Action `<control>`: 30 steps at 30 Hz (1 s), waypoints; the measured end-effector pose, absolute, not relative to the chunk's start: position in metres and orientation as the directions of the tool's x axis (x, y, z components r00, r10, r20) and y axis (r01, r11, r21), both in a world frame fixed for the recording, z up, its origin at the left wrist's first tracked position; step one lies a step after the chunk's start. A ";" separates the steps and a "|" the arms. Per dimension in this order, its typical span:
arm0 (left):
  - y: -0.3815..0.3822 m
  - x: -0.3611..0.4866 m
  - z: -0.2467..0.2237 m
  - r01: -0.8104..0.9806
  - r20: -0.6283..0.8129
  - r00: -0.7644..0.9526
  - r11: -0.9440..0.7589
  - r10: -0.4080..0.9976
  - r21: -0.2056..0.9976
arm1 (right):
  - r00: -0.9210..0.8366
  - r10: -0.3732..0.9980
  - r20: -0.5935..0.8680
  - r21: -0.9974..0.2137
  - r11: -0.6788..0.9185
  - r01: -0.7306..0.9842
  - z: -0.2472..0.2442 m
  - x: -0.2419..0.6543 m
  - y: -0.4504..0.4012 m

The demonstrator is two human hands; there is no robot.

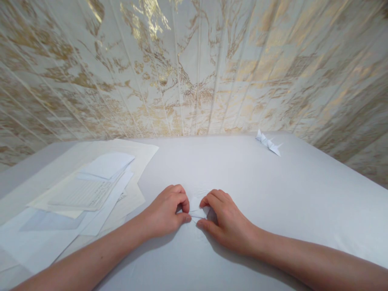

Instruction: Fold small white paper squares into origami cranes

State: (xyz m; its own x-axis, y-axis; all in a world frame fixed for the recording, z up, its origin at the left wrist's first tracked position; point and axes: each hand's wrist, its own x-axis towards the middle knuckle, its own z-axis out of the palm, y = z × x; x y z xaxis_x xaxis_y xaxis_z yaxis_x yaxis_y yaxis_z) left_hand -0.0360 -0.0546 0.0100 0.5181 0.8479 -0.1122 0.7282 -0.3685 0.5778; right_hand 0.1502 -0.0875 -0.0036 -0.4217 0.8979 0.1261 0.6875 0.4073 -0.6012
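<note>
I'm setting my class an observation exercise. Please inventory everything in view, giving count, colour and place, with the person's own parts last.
Folded paper: one, white, between the hands
Folded paper figures: several in a row, exact count unclear, white, far right of the table
Pile of papers: many, overlapping, white and cream, on the left
Lined sheet: one visible, pale with dark markings, on the pile
Table: one, whitish, below everything
Patterned backdrop: white with gold designs, behind the table
Left hand: one, bare, at the folded paper's left side
Right hand: one, bare, at its right side
Forearms: two, bare, reaching in from the near edge
</note>
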 end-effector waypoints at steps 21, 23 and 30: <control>-0.055 -0.032 0.008 0.729 -0.076 0.502 -0.374 0.861 0.573 | -0.470 0.872 0.139 -0.559 0.461 0.689 -0.002 0.147 -0.085; -0.056 -0.030 0.008 0.737 -0.073 0.488 -0.366 0.870 0.568 | -0.468 0.873 0.133 -0.541 0.460 0.704 -0.002 0.146 -0.085; -0.058 -0.027 0.004 0.760 -0.040 0.445 -0.354 0.894 0.545 | -0.461 0.880 0.113 -0.502 0.451 0.738 -0.001 0.144 -0.086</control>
State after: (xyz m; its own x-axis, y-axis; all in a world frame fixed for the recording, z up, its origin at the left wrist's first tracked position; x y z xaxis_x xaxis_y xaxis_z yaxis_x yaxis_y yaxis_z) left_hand -0.0274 -0.0583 0.0044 0.4454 0.8945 -0.0397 0.7598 -0.3542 0.5452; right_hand 0.1444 -0.0863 -0.0008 -0.4605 0.8804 0.1130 0.7382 0.4506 -0.5020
